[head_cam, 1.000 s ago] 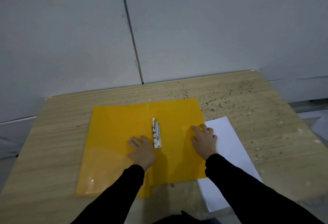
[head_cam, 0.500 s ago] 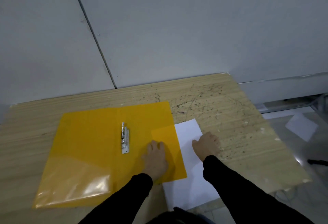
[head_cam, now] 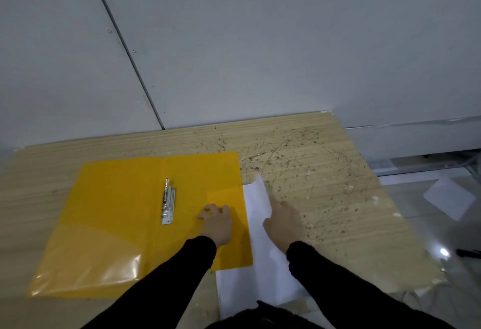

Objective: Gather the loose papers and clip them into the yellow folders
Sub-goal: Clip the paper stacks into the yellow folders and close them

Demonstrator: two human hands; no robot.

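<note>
A yellow folder (head_cam: pixel 125 214) lies open and flat on the wooden table (head_cam: pixel 325 172), with its metal clip (head_cam: pixel 168 201) upright along the spine. My left hand (head_cam: pixel 217 222) rests on the folder's right half, fingers bent, holding nothing. A white paper sheet (head_cam: pixel 253 274) lies partly under the folder's right edge and reaches past the table's near edge. My right hand (head_cam: pixel 282 222) grips this sheet at its right side. The sheet's far right edge curls up off the table.
Another loose white sheet (head_cam: pixel 449 198) lies on the floor to the right of the table. A small dark object (head_cam: pixel 468 253) sits on the floor near the table's right corner. A grey wall stands directly behind the table.
My left hand slid from beside the clip to the folder's right half. My right hand moved off the folder onto the white sheet and has raised its right edge. The view swung right.
</note>
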